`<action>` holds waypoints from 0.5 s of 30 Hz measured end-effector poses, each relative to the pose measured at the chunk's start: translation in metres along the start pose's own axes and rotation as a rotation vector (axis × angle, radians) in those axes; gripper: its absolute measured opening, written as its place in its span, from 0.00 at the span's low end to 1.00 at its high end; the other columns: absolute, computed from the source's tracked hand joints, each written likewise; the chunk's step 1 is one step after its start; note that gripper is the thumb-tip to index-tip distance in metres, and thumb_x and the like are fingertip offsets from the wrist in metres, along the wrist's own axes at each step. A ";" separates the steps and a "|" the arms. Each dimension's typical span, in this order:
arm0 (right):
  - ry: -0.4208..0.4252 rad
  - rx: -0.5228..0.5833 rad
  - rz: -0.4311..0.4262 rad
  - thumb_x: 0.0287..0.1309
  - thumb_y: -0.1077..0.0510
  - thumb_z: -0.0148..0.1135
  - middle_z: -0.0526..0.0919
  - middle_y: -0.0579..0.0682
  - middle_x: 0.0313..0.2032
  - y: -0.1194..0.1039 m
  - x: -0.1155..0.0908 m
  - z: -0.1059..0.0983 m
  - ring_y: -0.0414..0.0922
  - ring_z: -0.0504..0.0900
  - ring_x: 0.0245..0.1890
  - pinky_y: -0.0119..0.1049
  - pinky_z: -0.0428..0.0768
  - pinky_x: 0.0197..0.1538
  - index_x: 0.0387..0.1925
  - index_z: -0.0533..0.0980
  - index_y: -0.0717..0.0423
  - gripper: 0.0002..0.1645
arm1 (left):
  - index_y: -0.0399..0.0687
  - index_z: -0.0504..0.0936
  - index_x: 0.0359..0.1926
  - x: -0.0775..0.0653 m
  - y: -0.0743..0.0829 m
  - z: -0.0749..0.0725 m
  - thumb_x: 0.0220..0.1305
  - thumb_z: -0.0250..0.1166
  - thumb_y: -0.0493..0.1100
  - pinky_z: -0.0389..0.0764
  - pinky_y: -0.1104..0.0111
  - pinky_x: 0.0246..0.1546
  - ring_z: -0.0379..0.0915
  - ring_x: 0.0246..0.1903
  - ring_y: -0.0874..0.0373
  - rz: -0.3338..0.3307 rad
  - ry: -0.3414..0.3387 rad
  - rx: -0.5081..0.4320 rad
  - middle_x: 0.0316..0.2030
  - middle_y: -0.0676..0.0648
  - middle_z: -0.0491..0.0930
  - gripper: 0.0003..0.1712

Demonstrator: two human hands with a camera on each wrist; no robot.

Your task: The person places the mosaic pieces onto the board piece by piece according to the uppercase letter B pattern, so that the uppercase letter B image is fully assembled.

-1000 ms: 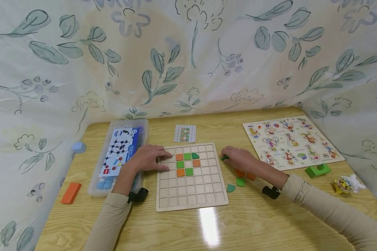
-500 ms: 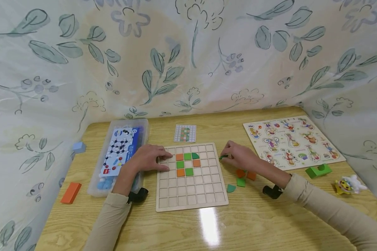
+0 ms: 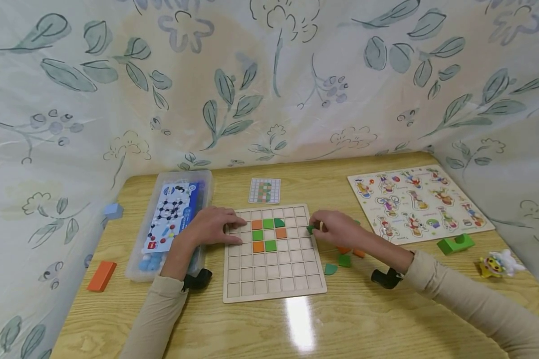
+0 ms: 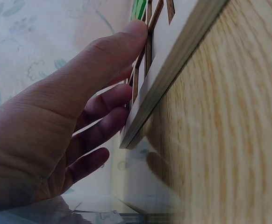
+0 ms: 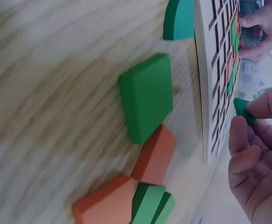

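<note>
A wooden grid board (image 3: 274, 284) lies in the middle of the table, its upper cells holding several orange and green square tiles and a dark green quarter-circle tile (image 3: 279, 223). On the board's left side rests my left hand (image 3: 213, 225), fingers relaxed; the left wrist view shows its thumb and fingertips touching the rim. My right hand (image 3: 337, 228) pinches a small green tile (image 5: 244, 110) between thumb and fingers, just over the board's right edge; the fingers partly hide its shape. Below that hand are a green square tile (image 5: 147, 95), a green quarter-circle (image 3: 330, 269) and orange tiles (image 5: 155, 156).
Behind the board lies a small pattern card (image 3: 264, 191). A clear plastic box (image 3: 139, 269) stands at left, near an orange block (image 3: 101, 276) and a blue block (image 3: 113, 211). A picture puzzle board (image 3: 402, 199), green block (image 3: 455, 244) and toy figure (image 3: 494, 265) are at right.
My right hand has moved left with the green tile, from the table beside the board to over its right edge. My left hand has stayed in place.
</note>
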State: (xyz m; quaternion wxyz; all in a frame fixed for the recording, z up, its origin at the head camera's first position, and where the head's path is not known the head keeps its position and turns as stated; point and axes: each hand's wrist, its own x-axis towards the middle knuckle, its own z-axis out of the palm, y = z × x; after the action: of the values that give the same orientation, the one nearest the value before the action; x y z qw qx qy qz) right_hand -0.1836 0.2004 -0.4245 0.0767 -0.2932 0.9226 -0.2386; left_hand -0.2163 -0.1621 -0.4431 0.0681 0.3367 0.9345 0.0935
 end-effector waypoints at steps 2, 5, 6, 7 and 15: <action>-0.001 0.017 -0.002 0.60 0.60 0.62 0.81 0.44 0.29 -0.002 0.000 0.002 0.33 0.70 0.22 0.28 0.69 0.25 0.37 0.79 0.52 0.03 | 0.69 0.82 0.55 0.000 0.000 0.001 0.53 0.65 0.70 0.67 0.66 0.43 0.69 0.35 0.67 -0.001 0.000 -0.004 0.38 0.64 0.78 0.30; -0.010 0.055 -0.007 0.60 0.59 0.63 0.82 0.43 0.28 -0.007 0.001 0.006 0.33 0.73 0.25 0.27 0.71 0.26 0.37 0.79 0.52 0.03 | 0.69 0.82 0.55 -0.001 0.000 0.002 0.53 0.65 0.70 0.67 0.66 0.43 0.69 0.35 0.67 0.000 0.000 -0.001 0.38 0.63 0.78 0.30; -0.014 0.074 -0.013 0.60 0.59 0.63 0.82 0.44 0.29 -0.008 0.001 0.007 0.33 0.74 0.26 0.27 0.72 0.28 0.38 0.79 0.53 0.04 | 0.69 0.82 0.55 -0.001 0.000 0.002 0.53 0.66 0.70 0.67 0.66 0.43 0.69 0.35 0.67 0.001 0.000 0.000 0.37 0.63 0.78 0.30; -0.020 0.094 -0.017 0.61 0.60 0.62 0.82 0.44 0.30 -0.010 0.002 0.009 0.34 0.75 0.28 0.28 0.73 0.29 0.40 0.79 0.54 0.06 | 0.69 0.82 0.55 -0.001 0.000 0.002 0.53 0.65 0.70 0.67 0.66 0.43 0.69 0.35 0.66 0.001 -0.002 0.001 0.38 0.63 0.78 0.30; -0.051 0.162 -0.090 0.64 0.61 0.60 0.80 0.43 0.34 -0.029 0.009 0.021 0.36 0.72 0.31 0.28 0.74 0.35 0.52 0.78 0.54 0.15 | 0.69 0.82 0.55 0.001 -0.001 -0.001 0.52 0.65 0.72 0.67 0.67 0.41 0.67 0.33 0.67 0.011 0.000 0.026 0.36 0.63 0.77 0.31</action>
State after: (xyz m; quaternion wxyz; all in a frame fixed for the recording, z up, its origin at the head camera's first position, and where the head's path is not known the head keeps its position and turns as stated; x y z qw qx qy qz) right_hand -0.1705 0.1663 -0.4293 0.1128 -0.3330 0.8840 -0.3080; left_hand -0.2178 -0.1630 -0.4421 0.0635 0.3428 0.9337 0.0819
